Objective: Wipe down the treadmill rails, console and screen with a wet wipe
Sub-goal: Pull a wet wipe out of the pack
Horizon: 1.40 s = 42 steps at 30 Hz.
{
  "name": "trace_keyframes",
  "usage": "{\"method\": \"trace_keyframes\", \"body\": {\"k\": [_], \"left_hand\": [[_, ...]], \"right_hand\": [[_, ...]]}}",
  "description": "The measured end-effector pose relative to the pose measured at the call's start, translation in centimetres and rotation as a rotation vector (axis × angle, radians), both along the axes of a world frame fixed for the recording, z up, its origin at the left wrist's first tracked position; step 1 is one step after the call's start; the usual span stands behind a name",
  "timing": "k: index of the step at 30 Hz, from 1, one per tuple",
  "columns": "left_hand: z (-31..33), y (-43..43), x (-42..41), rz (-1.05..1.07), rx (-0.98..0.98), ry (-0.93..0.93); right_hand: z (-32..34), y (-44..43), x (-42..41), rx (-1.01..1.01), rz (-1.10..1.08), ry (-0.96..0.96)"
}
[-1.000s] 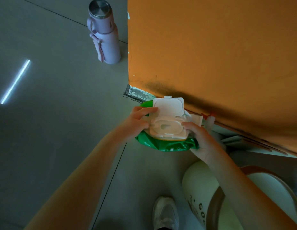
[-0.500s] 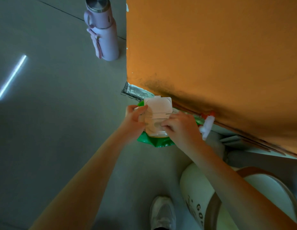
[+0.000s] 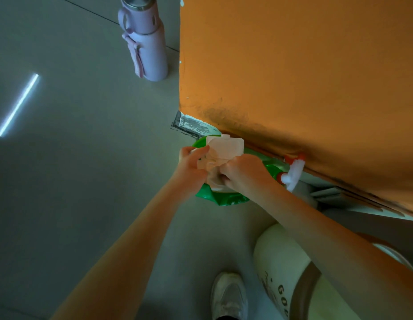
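Below, a smooth grey tiled floor (image 3: pixel 62 181) is spreading across the left of the view, catching a thin streak of light (image 3: pixel 18 105). An orange wall (image 3: pixel 293 77) is rising on the right, its base smudged dark, a scuffed grey-white patch (image 3: pixel 191 124) showing at the corner. A cream tub (image 3: pixel 277 255) is sitting at lower right, and a lilac flask (image 3: pixel 147 49) is standing upright just beside the wall's corner. A white shoe (image 3: pixel 228 294) is planted near the bottom edge. Close to the wall's base, a green wipes pack (image 3: pixel 224 199) is being held — its white lid (image 3: pixel 226 146) standing flipped open. The left hand (image 3: pixel 191 167) is gripping the pack's left side with curled fingers. The right hand (image 3: pixel 244 174) is curling tight over the pack's opening, fingertips digging in — whether they have a wipe cannot be told. A white spray nozzle (image 3: pixel 293 172) is poking out just beside the right wrist.
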<state>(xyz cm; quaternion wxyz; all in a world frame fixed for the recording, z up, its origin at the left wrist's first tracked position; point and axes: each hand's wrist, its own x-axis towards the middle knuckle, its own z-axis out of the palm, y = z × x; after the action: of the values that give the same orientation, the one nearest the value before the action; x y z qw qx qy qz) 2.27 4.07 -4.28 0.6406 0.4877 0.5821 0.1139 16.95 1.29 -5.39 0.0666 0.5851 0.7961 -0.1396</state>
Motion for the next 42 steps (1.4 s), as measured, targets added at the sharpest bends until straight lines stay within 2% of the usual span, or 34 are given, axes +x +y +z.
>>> {"method": "trace_keyframes", "body": {"k": [4, 7, 9, 11, 15, 19, 21, 24, 30, 35, 38, 40, 42], "left_hand": [[-0.3, -0.7, -0.2, 0.038, 0.047, 0.007], [-0.4, -1.3, -0.3, 0.159, 0.098, 0.014], [-0.6, -1.5, -0.3, 0.329, 0.049, -0.046], [-0.5, -1.2, -0.4, 0.426, -0.109, -0.082], [0.1, -0.6, -0.4, 0.295, -0.224, -0.016], [0.2, -0.9, -0.3, 0.268, -0.262, -0.149], [0.0, -1.2, -0.2, 0.306, -0.272, -0.191], [-0.4, -1.3, -0.4, 0.355, -0.292, -0.232], [-0.7, -1.5, -0.4, 0.378, -0.321, -0.225], [-0.9, -1.7, -0.5, 0.348, -0.307, -0.235], [-1.3, -1.5, -0.5, 0.305, -0.275, -0.229], [-1.4, -1.5, -0.6, 0.287, -0.255, -0.227], [-1.6, -1.5, -0.6, 0.289, -0.248, -0.211]], "right_hand": [[-0.5, 0.1, 0.4, -0.11, 0.062, 0.014], [-0.4, -0.2, 0.9, -0.13, -0.016, 0.099], [-0.5, -0.7, 1.3, -0.105, -0.084, 0.114], [-0.5, -1.4, 1.7, -0.036, -0.121, 0.252], [-0.2, -2.4, 1.9, 0.058, -0.117, 0.315], [0.4, -2.3, 1.7, 0.059, -0.139, 0.36], [0.9, -1.6, 1.4, 0.005, -0.126, 0.279], [1.7, -0.6, 1.3, -0.222, -0.127, 0.152], [2.0, -0.2, 1.1, -0.296, -0.065, 0.044], [1.8, 0.0, 1.5, -0.247, -0.007, 0.054], [1.0, -0.8, 1.7, -0.017, -0.005, 0.213], [0.9, -1.5, 1.7, 0.069, -0.037, 0.315], [0.7, -1.9, 1.7, 0.129, -0.045, 0.327]]}}
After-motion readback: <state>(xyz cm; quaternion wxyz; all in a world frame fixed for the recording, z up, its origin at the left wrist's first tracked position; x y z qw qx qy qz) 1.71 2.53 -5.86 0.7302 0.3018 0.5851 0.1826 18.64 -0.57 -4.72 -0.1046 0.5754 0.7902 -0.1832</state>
